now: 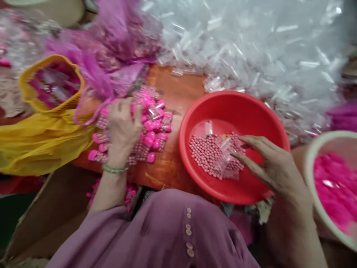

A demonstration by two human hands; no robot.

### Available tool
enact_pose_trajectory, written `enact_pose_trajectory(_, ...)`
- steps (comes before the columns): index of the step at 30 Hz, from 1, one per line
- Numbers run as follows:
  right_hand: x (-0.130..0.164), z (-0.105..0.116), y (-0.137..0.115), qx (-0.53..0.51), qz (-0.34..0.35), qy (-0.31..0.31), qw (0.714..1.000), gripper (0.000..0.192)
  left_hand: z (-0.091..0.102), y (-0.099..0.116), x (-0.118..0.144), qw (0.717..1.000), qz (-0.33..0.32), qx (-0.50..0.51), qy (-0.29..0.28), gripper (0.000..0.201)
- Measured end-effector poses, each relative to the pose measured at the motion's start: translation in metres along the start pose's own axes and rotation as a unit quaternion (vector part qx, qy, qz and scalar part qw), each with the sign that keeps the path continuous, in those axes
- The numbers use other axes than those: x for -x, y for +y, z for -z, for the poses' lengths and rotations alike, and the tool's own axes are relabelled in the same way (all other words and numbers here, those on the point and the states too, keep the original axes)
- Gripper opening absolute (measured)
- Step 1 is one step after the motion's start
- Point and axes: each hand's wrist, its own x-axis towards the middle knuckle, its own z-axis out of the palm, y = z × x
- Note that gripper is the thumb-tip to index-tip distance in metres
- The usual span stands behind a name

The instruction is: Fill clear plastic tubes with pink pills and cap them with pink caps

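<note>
My left hand (pixel 124 124) lies over a heap of small clear bead-filled tubes with bright pink caps (pixel 149 139). Its thumb stands apart from its fingers, whose tips are partly hidden and blurred. A green bead bracelet (pixel 115 169) circles that wrist. Over the red basin (pixel 192 175), my right hand (pixel 269 162) reaches in with thumb and fingers spread. The fingertips hover at the pink beads (pixel 205 152) and several clear plastic tubes (pixel 225 143) lying on them. No object shows gripped in the right hand.
Clear empty tubes (pixel 245 56) are heaped across the back. At left are a yellow basket (pixel 23 87), a yellow bag (pixel 41 145) and purple plastic bags (pixel 119 22). A pale tub (pixel 309 175) of pink pieces stands right. An open cardboard box (pixel 52 212) sits below the table edge.
</note>
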Motion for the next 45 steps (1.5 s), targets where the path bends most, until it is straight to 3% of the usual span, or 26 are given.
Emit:
enact_pose_trajectory(2,0.001,0.002,0.005,0.032,-0.021,-0.017,0.999,0.036,-0.003,-0.01,-0.004,0.998,-0.023,-0.052,-0.017,0.046)
enact_pose_trajectory(4,0.0,0.0,0.012,0.056,-0.031,-0.049,0.997,0.035,-0.005,-0.002,0.0,0.998,-0.049,-0.037,-0.032,0.047)
enact_pose_trajectory(8,-0.014,-0.011,0.024,0.074,-0.025,-0.155,0.985,0.031,-0.015,0.048,0.03,0.982,-0.17,0.073,-0.033,0.03)
enact_pose_trajectory(11,-0.04,-0.024,0.028,0.091,-0.028,-0.219,0.971,0.026,-0.035,0.082,0.053,0.969,-0.199,0.121,-0.081,0.025)
enact_pose_trajectory(16,-0.085,-0.051,0.031,0.101,-0.035,-0.243,0.964,0.037,-0.06,0.096,0.066,0.967,-0.179,0.133,-0.125,0.03)
enact_pose_trajectory(20,-0.102,-0.072,0.04,0.076,-0.047,-0.277,0.957,0.039,-0.061,0.091,0.066,0.96,-0.171,0.157,-0.156,0.034)
enact_pose_trajectory(23,-0.103,-0.082,0.046,0.057,-0.048,-0.278,0.958,0.043,-0.063,0.089,0.07,0.964,-0.113,0.175,-0.162,0.046)
enact_pose_trajectory(27,-0.1,-0.081,0.05,0.035,-0.038,-0.278,0.959,0.044,-0.073,0.085,0.079,0.954,0.011,0.251,-0.165,0.071)
enact_pose_trajectory(30,-0.098,-0.075,0.055,-0.013,-0.041,-0.254,0.966,0.042,-0.079,0.084,0.083,0.935,0.066,0.307,-0.164,0.08)
enact_pose_trajectory(33,-0.096,-0.071,0.064,-0.066,-0.078,-0.209,0.973,0.034,-0.08,0.086,0.084,0.929,0.084,0.328,-0.147,0.077)
enact_pose_trajectory(37,-0.093,-0.073,0.075,-0.087,-0.109,-0.202,0.969,0.023,-0.078,0.088,0.082,0.922,0.1,0.346,-0.14,0.074)
enact_pose_trajectory(45,-0.093,-0.07,0.072,-0.078,-0.102,-0.163,0.978,0.016,-0.081,0.087,0.081,0.912,0.101,0.373,-0.139,0.074)
